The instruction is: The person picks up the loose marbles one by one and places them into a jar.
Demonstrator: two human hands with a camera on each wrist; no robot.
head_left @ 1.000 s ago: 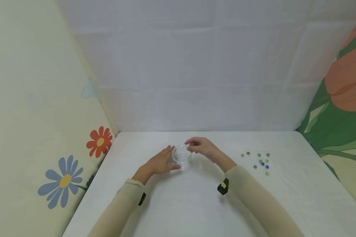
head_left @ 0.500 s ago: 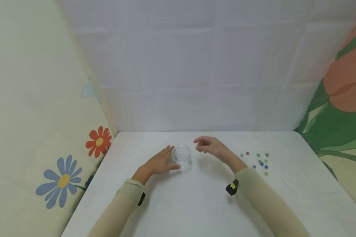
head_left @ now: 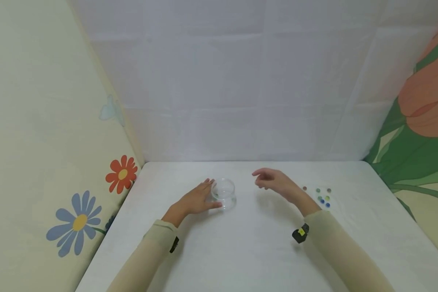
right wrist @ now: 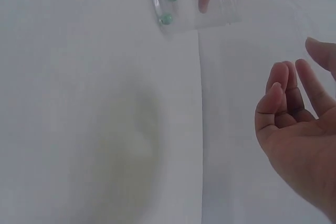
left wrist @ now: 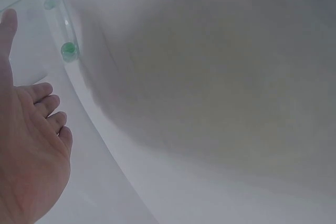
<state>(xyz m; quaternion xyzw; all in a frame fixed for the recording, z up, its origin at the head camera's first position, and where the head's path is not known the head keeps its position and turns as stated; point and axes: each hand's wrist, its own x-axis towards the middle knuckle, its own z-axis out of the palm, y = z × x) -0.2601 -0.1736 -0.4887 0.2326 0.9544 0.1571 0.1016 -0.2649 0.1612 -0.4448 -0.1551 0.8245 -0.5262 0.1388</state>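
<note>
A clear round jar [head_left: 224, 191] stands on the white table, left of the middle. Several green marbles lie at its bottom; the right wrist view shows one marble [right wrist: 166, 19] near the edge. My left hand [head_left: 195, 200] is at the jar's left side, its fingers stretched behind and its thumb in front, apparently touching the wall. To the right of the jar, my right hand [head_left: 277, 182] is in the air with loosely bent fingers. In the right wrist view, nothing is between its fingertips [right wrist: 278, 72].
Several loose glass marbles, among them a blue one [head_left: 327, 205], lie on the table [head_left: 226, 251] to the right; my right forearm hides part of that area. A white cloth [head_left: 241, 101] hangs behind, with flower-patterned panels at both sides.
My right hand has moved from above the jar's rim out to the right, towards the loose marbles; its forearm now covers some of them. My left hand and the jar have stayed put.
</note>
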